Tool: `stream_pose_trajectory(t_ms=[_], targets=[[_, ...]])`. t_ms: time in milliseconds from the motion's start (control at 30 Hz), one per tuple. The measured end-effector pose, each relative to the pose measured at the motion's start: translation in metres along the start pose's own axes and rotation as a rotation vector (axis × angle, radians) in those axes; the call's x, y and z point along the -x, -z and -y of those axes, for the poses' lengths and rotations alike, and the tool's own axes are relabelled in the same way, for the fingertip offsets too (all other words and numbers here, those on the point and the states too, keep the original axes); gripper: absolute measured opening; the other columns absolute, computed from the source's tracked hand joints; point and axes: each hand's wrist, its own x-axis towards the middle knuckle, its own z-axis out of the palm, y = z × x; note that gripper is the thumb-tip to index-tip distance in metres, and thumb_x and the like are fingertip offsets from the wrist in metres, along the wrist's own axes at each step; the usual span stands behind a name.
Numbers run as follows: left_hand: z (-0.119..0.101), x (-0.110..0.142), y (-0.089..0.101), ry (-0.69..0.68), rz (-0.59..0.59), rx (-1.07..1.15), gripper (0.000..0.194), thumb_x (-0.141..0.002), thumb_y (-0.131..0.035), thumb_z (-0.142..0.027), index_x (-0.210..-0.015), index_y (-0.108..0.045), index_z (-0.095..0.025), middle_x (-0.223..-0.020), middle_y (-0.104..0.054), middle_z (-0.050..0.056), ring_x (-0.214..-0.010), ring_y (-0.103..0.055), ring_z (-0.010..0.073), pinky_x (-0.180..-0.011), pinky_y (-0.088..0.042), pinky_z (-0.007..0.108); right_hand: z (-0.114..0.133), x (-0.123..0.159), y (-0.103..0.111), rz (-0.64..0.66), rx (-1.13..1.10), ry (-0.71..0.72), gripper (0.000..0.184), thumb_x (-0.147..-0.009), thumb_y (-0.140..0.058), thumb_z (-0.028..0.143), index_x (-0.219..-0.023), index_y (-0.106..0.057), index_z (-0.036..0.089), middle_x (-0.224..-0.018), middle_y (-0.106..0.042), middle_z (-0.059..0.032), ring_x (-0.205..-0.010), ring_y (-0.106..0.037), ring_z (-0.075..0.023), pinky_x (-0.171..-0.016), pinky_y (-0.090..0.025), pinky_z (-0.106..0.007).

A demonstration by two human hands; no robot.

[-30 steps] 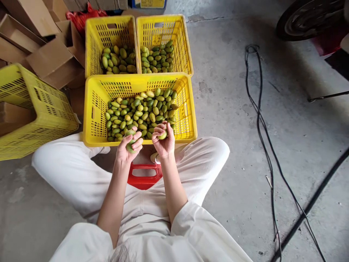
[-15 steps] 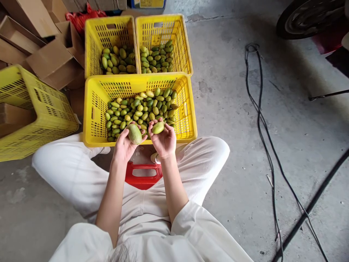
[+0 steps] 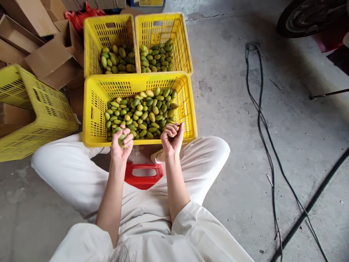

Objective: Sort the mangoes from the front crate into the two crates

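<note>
My left hand (image 3: 121,142) is closed round an oval green fruit (image 3: 121,138) that looks like a small mango; part of it shows between the fingers. To its right my right hand (image 3: 172,139) is curled with the thumb raised, and its fingers hide most of the green fruit in it. Both hands are over the near rim of a yellow plastic crate (image 3: 140,142). Inside that crate lies a pile of green and yellowish oval fruits (image 3: 141,112) of the same kind.
Behind stand two yellow crates, left (image 3: 91,47) and right (image 3: 185,47), holding similar fruit. Another yellow crate (image 3: 51,116) and cardboard boxes (image 3: 51,60) are at the left. A red plastic stool (image 3: 144,183) is between my legs. Black cables (image 3: 260,109) lie on the floor, right.
Both hands lay open-palmed with a fruit each half a second ago; now the fingers have curled round them. The hands have moved apart, the left leftward and the right rightward.
</note>
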Motion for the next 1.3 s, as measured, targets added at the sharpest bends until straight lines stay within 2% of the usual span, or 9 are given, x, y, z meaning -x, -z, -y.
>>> stream_pose_trajectory(t_ms=[167, 233, 367, 533, 733, 867, 1000, 1133, 1300], targets=[[0.000, -0.002, 0.002, -0.017, 0.004, 0.050, 0.019, -0.108, -0.059, -0.038, -0.099, -0.063, -0.021, -0.076, -0.056, -0.002, -0.051, -0.045, 0.0052, -0.041, -0.036, 0.011, -0.004, 0.005, -0.013, -0.115, 0.188, 0.119, 0.021, -0.097, -0.073, 0.029, -0.083, -0.058, 0.026, -0.075, -0.061, 0.0055, -0.064, -0.062, -0.0097, -0.058, -0.060, -0.020], [0.000, -0.002, 0.001, -0.002, -0.002, 0.078, 0.024, -0.111, -0.052, -0.038, -0.106, -0.066, -0.019, -0.086, -0.064, 0.003, -0.061, -0.056, 0.0079, -0.048, -0.046, 0.014, -0.008, 0.006, -0.019, -0.166, 0.239, 0.156, 0.010, -0.099, -0.063, 0.025, -0.089, -0.065, 0.026, -0.087, -0.069, 0.0010, -0.080, -0.071, -0.0128, -0.072, -0.067, -0.027], [-0.001, -0.003, -0.001, 0.017, -0.094, 0.081, 0.021, -0.112, -0.051, -0.031, -0.112, -0.067, -0.018, -0.097, -0.069, 0.007, -0.077, -0.069, 0.0099, -0.061, -0.057, 0.014, -0.011, 0.005, -0.024, -0.173, 0.283, 0.166, 0.018, -0.099, -0.055, 0.017, -0.096, -0.071, 0.027, -0.092, -0.075, 0.0004, -0.098, -0.076, -0.0139, -0.087, -0.069, -0.031], [0.001, -0.005, 0.003, 0.040, -0.076, -0.092, 0.013, -0.097, -0.074, -0.017, -0.107, -0.068, -0.022, -0.088, -0.065, 0.000, -0.056, -0.056, 0.0038, -0.039, -0.036, 0.008, -0.009, 0.005, -0.018, -0.103, 0.292, 0.161, 0.014, -0.098, -0.064, 0.016, -0.093, -0.070, 0.027, -0.085, -0.073, 0.0053, -0.079, -0.070, -0.0095, -0.069, -0.064, -0.020], [0.007, -0.007, 0.003, 0.062, 0.022, -0.251, 0.020, -0.088, -0.083, -0.025, -0.101, -0.069, -0.021, -0.077, -0.062, -0.002, -0.045, -0.044, 0.0026, -0.032, -0.023, 0.010, -0.005, 0.006, -0.009, -0.004, 0.529, -0.016, 0.020, -0.083, -0.086, 0.019, -0.094, -0.073, 0.029, -0.084, -0.067, 0.0057, -0.058, -0.050, -0.0049, -0.039, -0.036, -0.009], [0.007, -0.007, 0.001, 0.096, 0.001, -0.238, 0.018, -0.098, -0.068, -0.037, -0.105, -0.069, -0.021, -0.083, -0.071, 0.002, -0.056, -0.063, 0.0110, -0.039, -0.041, 0.015, -0.010, 0.006, -0.008, 0.009, 0.763, -0.054, 0.020, -0.087, -0.085, 0.035, -0.106, -0.079, 0.031, -0.099, -0.076, 0.0022, -0.071, -0.061, -0.0089, -0.053, -0.052, -0.016], [0.007, -0.008, 0.007, 0.113, -0.001, -0.272, 0.020, -0.096, -0.067, -0.028, -0.115, -0.070, -0.020, -0.091, -0.078, 0.006, -0.079, -0.078, 0.0206, -0.058, -0.062, 0.025, -0.014, 0.006, -0.006, 0.035, 0.825, -0.044, 0.044, -0.086, -0.084, 0.037, -0.129, -0.076, 0.037, -0.119, -0.079, 0.0022, -0.094, -0.072, -0.0158, -0.079, -0.063, -0.028], [0.013, -0.013, 0.017, 0.060, 0.055, -0.333, 0.032, -0.085, -0.089, -0.032, -0.109, -0.074, -0.017, -0.105, -0.083, 0.012, -0.076, -0.077, 0.0191, -0.055, -0.056, 0.022, -0.014, 0.004, 0.000, 0.015, 0.825, 0.055, 0.040, -0.078, -0.094, 0.034, -0.114, -0.076, 0.033, -0.117, -0.082, 0.0019, -0.093, -0.073, -0.0142, -0.086, -0.062, -0.028], [0.019, -0.021, 0.027, 0.034, -0.001, -0.339, 0.040, -0.067, -0.103, -0.030, -0.091, -0.074, -0.017, -0.097, -0.082, 0.011, -0.072, -0.071, 0.0138, -0.058, -0.050, 0.020, -0.012, -0.001, 0.002, -0.078, 0.800, 0.096, 0.029, -0.077, -0.096, 0.035, -0.090, -0.073, 0.024, -0.104, -0.083, 0.0000, -0.079, -0.068, -0.0108, -0.072, -0.058, -0.023]])
